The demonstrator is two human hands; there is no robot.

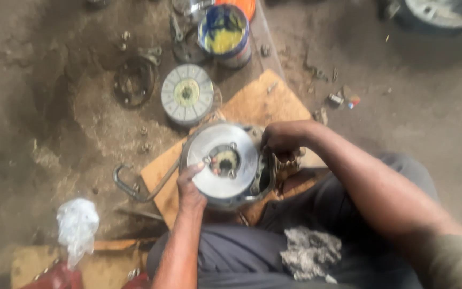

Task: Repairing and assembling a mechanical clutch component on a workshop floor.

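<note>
The round metal assembly point(225, 163) rests on a plywood board point(258, 104) on the dirt floor, directly in front of the seated person's knees. The left hand point(191, 187) lies on the near-left face of its bright disc, with the fingers reaching toward the central opening; motion blur prevents telling whether they are spread or pinching a part. The right hand point(283, 140) grips the assembly's far-right rim, its fingers curled together over the edge. Beyond the fingertips of both hands, a ribbed grey disc with a yellowish centre point(187, 94) lies flat on the ground, and further out stands an open tin with yellow contents point(224, 33). Left of the left hand's fingers, a bent metal hook point(135, 184) lies beside the board. A grey rag point(308, 254) sits on the person's lap.
</note>
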